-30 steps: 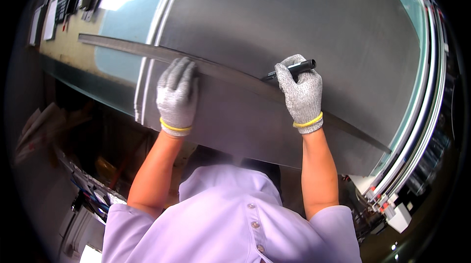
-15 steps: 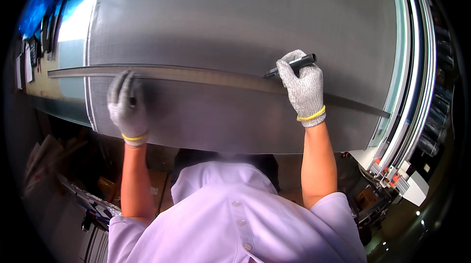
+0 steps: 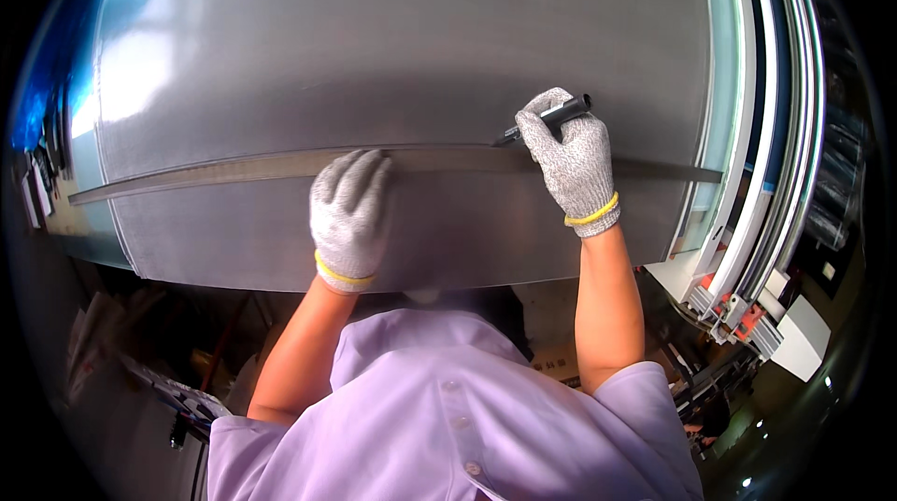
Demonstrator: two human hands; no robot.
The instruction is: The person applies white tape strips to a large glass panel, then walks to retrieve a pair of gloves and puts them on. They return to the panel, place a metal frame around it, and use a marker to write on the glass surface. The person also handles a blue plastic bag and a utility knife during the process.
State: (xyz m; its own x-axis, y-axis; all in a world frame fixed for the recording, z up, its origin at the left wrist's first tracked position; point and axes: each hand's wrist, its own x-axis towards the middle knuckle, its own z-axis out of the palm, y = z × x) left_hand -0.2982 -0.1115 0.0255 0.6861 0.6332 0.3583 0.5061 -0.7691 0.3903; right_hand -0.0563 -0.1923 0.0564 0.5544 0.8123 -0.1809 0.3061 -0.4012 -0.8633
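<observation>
A large grey sheet point(image 3: 402, 43) lies in front of me, with a long, thin metal straightedge point(image 3: 224, 170) across it from left to right. My left hand point(image 3: 349, 213), in a grey knit glove with a yellow cuff edge, lies with its fingers stretched out over the straightedge, left of the middle. My right hand point(image 3: 575, 164), gloved the same way, grips a black marker point(image 3: 566, 112). The marker leans, its tip down at the far edge of the straightedge. Whether the tip touches the sheet I cannot tell.
White and metal rails point(image 3: 780, 108) run along the right side of the table. At their near end sits a white block point(image 3: 802, 337) beside red and metal parts. Blue film point(image 3: 42, 104) and dark tools hang at the far left. Boxes and clutter show below the table.
My left hand has moved right along the straightedge; a dark bit seen at it earlier no longer shows. My right hand and marker have shifted slightly left. The straightedge appears less slanted.
</observation>
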